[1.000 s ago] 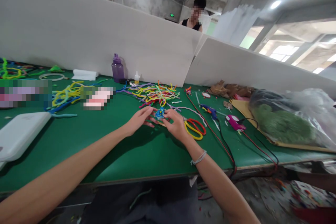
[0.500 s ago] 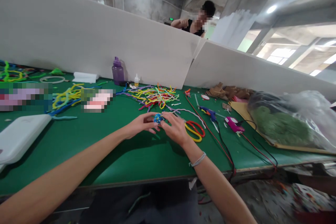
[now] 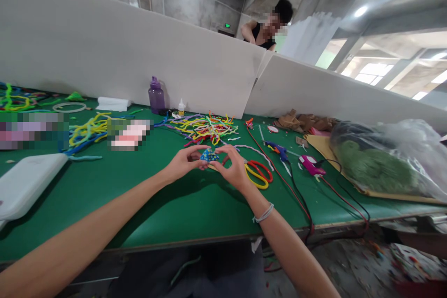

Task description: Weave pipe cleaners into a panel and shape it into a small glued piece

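Between my two hands, above the green tabletop (image 3: 167, 214), is a small blue piece with yellow specks (image 3: 209, 155); its exact kind is too small to make out. My left hand (image 3: 186, 162) pinches its left side with thumb and fingers. On the opposite side my right hand (image 3: 231, 165) grips it, fingertips at its edge. Scissors with red and yellow handles (image 3: 257, 179) lie just right of my right wrist. Behind my hands spreads a loose heap of colourful fuzzy stems (image 3: 209, 128).
A purple bottle (image 3: 156, 95) and a small glue bottle (image 3: 181, 107) stand by the white partition (image 3: 195, 70). Rightward lie a blue glue gun (image 3: 277, 149), a magenta device (image 3: 312, 165) with cords, and a bag of green material (image 3: 377, 163). A white case (image 3: 33, 184) sits left. Beyond the partition is a person (image 3: 267, 28).
The blue piece has turned in my hands and shows a wider, more pointed side. My fingers have shifted to its two ends. The person behind the partition has lowered an arm.
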Action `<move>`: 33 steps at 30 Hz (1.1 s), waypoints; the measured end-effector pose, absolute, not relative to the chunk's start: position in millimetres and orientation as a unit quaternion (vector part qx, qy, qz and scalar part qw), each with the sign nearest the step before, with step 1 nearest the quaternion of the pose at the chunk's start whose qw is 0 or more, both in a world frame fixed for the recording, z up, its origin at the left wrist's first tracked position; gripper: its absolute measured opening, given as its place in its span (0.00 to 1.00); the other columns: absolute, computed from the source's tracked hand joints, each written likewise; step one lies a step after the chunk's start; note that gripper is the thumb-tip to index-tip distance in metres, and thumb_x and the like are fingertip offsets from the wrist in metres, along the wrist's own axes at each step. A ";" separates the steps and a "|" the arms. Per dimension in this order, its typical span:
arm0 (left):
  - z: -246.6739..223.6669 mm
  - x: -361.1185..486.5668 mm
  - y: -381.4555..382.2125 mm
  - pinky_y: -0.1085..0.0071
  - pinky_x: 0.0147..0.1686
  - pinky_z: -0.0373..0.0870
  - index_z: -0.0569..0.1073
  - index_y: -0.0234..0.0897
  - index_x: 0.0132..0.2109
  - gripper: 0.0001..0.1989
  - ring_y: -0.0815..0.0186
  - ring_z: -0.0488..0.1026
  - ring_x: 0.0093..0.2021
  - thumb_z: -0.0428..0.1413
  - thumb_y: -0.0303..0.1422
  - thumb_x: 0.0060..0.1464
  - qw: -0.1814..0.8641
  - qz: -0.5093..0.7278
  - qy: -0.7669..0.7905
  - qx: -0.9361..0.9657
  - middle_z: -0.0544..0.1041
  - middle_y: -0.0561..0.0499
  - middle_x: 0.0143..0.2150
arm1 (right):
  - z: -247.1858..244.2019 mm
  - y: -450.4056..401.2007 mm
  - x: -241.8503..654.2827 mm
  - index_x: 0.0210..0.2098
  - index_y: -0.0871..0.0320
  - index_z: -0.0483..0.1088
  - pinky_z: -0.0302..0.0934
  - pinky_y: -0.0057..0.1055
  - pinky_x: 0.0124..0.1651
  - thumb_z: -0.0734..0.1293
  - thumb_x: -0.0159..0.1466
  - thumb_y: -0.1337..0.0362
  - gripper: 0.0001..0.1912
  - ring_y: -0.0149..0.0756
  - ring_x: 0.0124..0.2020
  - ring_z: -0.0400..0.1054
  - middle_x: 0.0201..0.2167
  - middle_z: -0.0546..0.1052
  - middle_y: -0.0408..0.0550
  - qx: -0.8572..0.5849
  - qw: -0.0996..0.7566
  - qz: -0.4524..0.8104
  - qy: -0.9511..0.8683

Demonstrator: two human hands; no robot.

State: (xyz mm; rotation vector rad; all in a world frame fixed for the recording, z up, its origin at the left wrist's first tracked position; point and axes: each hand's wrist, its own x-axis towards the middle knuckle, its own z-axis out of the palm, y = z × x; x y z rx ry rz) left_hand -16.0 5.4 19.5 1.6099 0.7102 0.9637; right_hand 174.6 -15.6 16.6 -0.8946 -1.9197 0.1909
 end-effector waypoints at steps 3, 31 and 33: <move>20.3 -16.2 3.8 0.68 0.35 0.72 0.64 0.36 0.53 0.25 0.66 0.74 0.30 0.58 0.34 0.47 0.501 0.413 0.313 0.694 0.77 0.51 0.31 | 19.5 -15.7 170.7 0.46 0.56 0.64 0.63 0.26 0.27 0.67 0.54 0.58 0.21 0.35 0.37 0.67 0.39 0.71 0.50 -0.382 0.479 0.149 -0.776; 8.4 -15.2 9.4 0.65 0.43 0.69 0.66 0.37 0.48 0.25 0.63 0.71 0.41 0.62 0.35 0.41 0.416 0.424 0.344 0.728 0.73 0.49 0.42 | 18.5 -5.3 185.8 0.26 0.60 0.70 0.55 0.27 0.34 0.57 0.62 0.52 0.20 0.31 0.29 0.64 0.25 0.72 0.45 -0.480 0.352 0.176 -0.784; 8.5 -15.6 12.3 0.65 0.40 0.70 0.66 0.37 0.47 0.26 0.63 0.71 0.40 0.63 0.34 0.38 0.433 0.447 0.354 0.698 0.72 0.50 0.40 | 15.6 -3.4 193.4 0.30 0.59 0.71 0.54 0.28 0.37 0.65 0.56 0.51 0.16 0.32 0.33 0.63 0.29 0.72 0.46 -0.481 0.289 0.116 -0.819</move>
